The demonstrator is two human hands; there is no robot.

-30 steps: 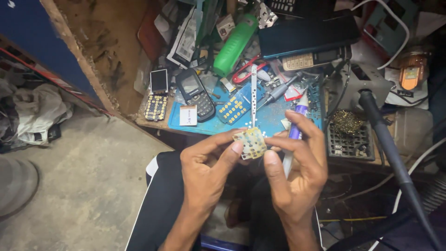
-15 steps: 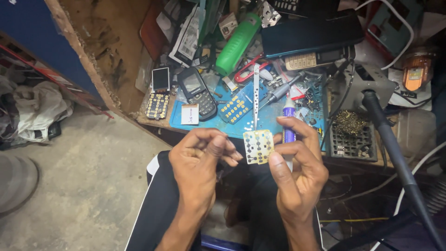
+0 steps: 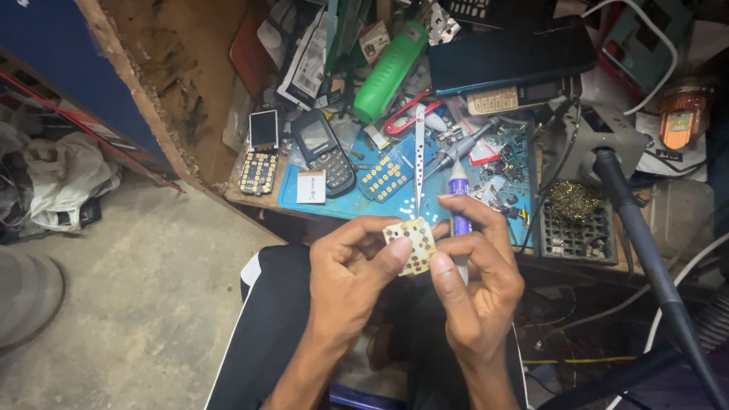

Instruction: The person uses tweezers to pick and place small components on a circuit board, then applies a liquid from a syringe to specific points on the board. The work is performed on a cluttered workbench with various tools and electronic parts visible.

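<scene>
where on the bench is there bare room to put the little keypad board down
Little room. One bare strip of blue mat lies between the white card and the loose keypad. Right of the tweezers it is crowded with small parts.

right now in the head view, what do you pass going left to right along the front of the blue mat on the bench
Keypad board off the mat's left edge → small white card → black phone → blue keypad board → metal tweezers → purple-tipped tube in the right hand → brass wool tray.
</scene>
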